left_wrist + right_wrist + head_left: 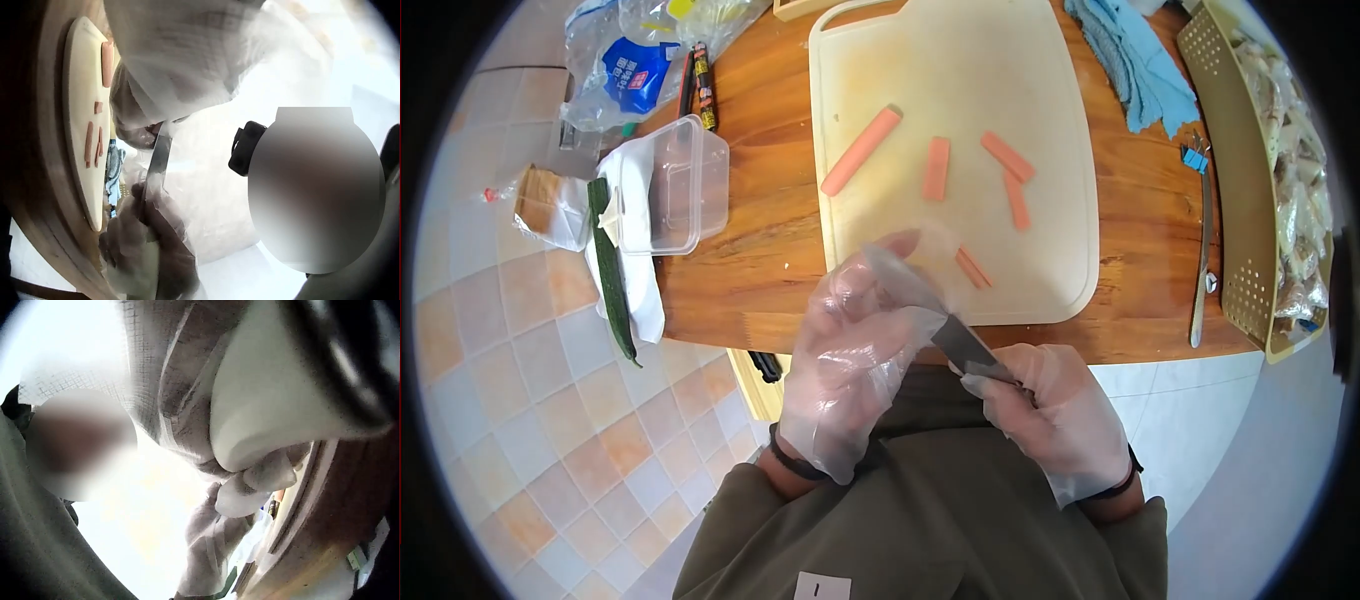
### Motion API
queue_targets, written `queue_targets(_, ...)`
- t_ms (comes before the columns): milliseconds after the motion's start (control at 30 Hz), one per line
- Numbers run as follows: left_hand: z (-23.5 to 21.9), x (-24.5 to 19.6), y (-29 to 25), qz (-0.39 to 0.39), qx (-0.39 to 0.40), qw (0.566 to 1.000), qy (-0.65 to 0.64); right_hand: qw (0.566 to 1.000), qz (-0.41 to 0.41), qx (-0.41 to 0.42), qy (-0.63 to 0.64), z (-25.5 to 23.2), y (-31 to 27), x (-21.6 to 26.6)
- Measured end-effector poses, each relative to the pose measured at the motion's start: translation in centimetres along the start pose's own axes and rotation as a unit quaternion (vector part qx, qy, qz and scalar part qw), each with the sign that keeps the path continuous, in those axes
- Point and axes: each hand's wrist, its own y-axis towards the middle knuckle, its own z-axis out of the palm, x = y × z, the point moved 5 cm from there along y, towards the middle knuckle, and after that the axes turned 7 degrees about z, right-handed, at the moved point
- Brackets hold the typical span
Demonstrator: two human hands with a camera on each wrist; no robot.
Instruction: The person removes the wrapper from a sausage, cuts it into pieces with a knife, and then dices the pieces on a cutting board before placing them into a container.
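Observation:
Both hands wear clear plastic gloves and meet over the near edge of the cutting board. My right hand (pixel 1060 415) grips the handle of a knife (pixel 968 348), its blade slanting up and left. At the blade's far part, my left hand (pixel 840 340) pinches it, the thumb lying along it and the other fingers bent behind. In the left wrist view the knife blade (pixel 160 153) runs from the right hand (pixel 153 244) up to the left fingers. On the cream cutting board (pixel 950 70) lie a long pink-orange stick (pixel 862 150), a shorter block (pixel 936 168) and several thin strips (pixel 1007 156).
On the left, a cucumber (pixel 610 270) lies on white paper beside a clear plastic box (pixel 685 190). Plastic packaging (pixel 635 70) is behind. To the right are a blue cloth (pixel 1135 65), a thin metal utensil (pixel 1203 260) and a perforated basket (pixel 1245 190) of wrapped items.

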Motion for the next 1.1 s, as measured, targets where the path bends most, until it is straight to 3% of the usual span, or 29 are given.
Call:
queue_targets(33,0.3,0.1,-0.1,0.0,-0.002,1.0,-0.001,0.999,0.032,0.015,0.039,0.1,-0.1,-0.3)
queue_targets(100,0.2,-0.2,-0.4,0.002,-0.13,0.977,0.167,0.996,0.057,-0.003,0.066,-0.1,-0.5,-0.6)
queue_targets(200,-0.2,-0.4,-0.1,-0.046,-0.188,0.95,0.247,0.995,0.067,-0.03,0.07,-0.7,-0.6,-1.6)
queue_targets(267,0.4,-0.3,0.0,-0.026,-0.189,0.948,0.253,0.996,0.057,-0.041,0.047,-0.7,-0.9,-2.1)
queue_targets(333,0.8,-0.4,-0.4,-0.008,-0.195,0.946,0.259,0.979,-0.008,-0.173,-0.104,-1.2,-1.6,-1.7)
queue_targets(467,2.9,-0.7,-1.4,-0.036,-0.165,0.953,0.25,0.964,0.098,-0.218,-0.112,-1.9,-2.2,-1.1)
queue_targets(533,3.7,-0.7,-1.6,-0.049,-0.159,0.951,0.26,0.942,0.001,-0.277,-0.189,-2.0,-2.0,-1.2)
queue_targets(633,3.8,-0.5,-2.2,-0.099,-0.157,0.956,0.228,0.934,-0.004,-0.266,-0.238,-1.7,-1.8,-1.7)
queue_targets(733,3.2,-0.6,-2.5,-0.073,-0.191,0.959,0.195,0.93,-0.033,-0.264,-0.253,-1.6,-1.9,-1.4)
queue_targets(800,2.6,0.1,-2.1,-0.058,-0.165,0.95,0.258,0.927,-0.031,-0.259,-0.27,-1.5,-1.8,-1.3)
queue_targets(967,2.9,0.7,-1.3,-0.037,-0.196,0.94,0.278,0.925,-0.021,-0.253,-0.282,-1.2,-1.8,-1.4)
queue_targets(1033,3.2,0.8,-1.2,-0.042,-0.194,0.937,0.286,0.886,-0.053,-0.277,-0.369,-0.9,-1.9,-1.4)
queue_targets(1100,3.4,0.9,-1.1,-0.034,-0.193,0.944,0.266,0.888,-0.068,-0.28,-0.358,-0.5,-1.8,-2.1)
